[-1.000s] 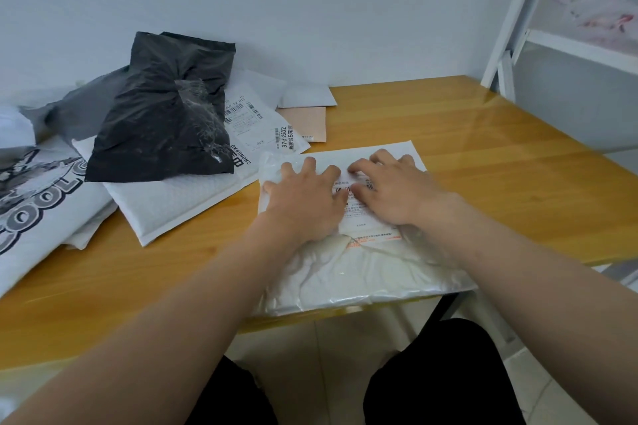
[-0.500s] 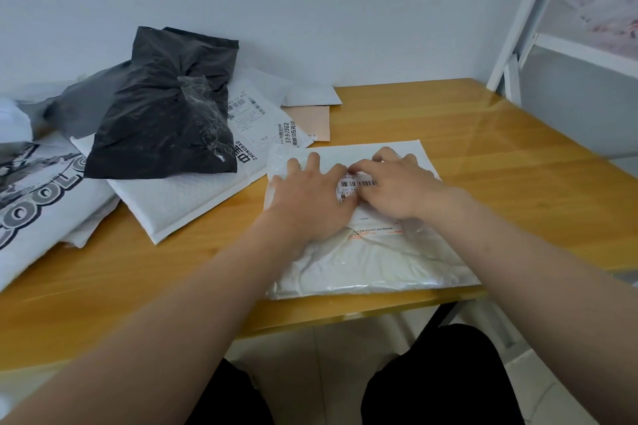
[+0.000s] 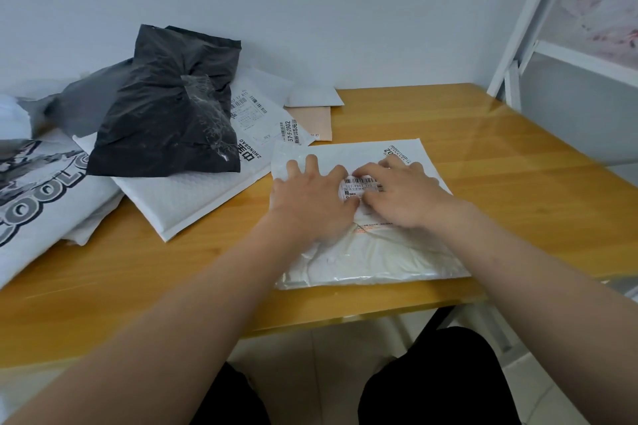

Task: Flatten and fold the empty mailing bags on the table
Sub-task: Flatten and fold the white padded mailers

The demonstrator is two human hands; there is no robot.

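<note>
Mailer (image 3: 359, 214), a white padded bag with a shipping label, is lying flat near the front edge of the tabletop (image 3: 500, 183) and is being pressed by both hands. The left hand (image 3: 312, 198) and right hand (image 3: 402, 195) are being held open, palms down, fingers spread, with nothing gripped in either grip. Flattening is judged best done by sweeping outward from the label toward the wrinkled near end, so that trapped air is being pushed out before any fold is made. Compared with the earlier frames, the bag is now lying wholly on the tabletop rather than overhanging its edge, and more of the barcode is being exposed between the hands. The pile of other bags (image 3: 165, 114) is lying to the left.
</note>
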